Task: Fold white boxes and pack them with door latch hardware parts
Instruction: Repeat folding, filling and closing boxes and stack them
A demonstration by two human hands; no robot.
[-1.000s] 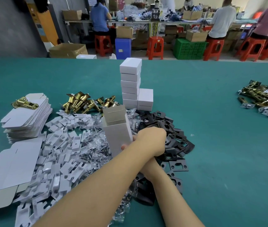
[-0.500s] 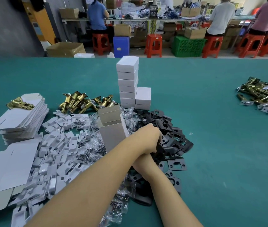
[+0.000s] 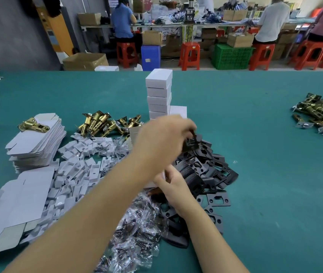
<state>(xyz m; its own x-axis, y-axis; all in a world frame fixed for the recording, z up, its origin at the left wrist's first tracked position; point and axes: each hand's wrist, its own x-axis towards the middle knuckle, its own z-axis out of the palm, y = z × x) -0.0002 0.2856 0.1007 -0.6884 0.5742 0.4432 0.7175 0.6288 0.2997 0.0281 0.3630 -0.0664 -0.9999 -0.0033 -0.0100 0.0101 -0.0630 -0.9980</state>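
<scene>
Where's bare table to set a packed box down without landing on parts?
Bare felt lies right of the black plates, up to the far-right latches, and behind the box stack. Left of the plates it is crowded: screw bags, white inserts, flat blanks, brass latches.

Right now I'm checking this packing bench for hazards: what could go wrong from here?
1. The left hand pinches black plates while crossed over the right hand; a plate may slip back into the black pile.
2. The tall box stack stands just behind the raised hand; a knock could topple it.
3. The open box is almost hidden behind the left arm, so loading it is partly blind.
</scene>
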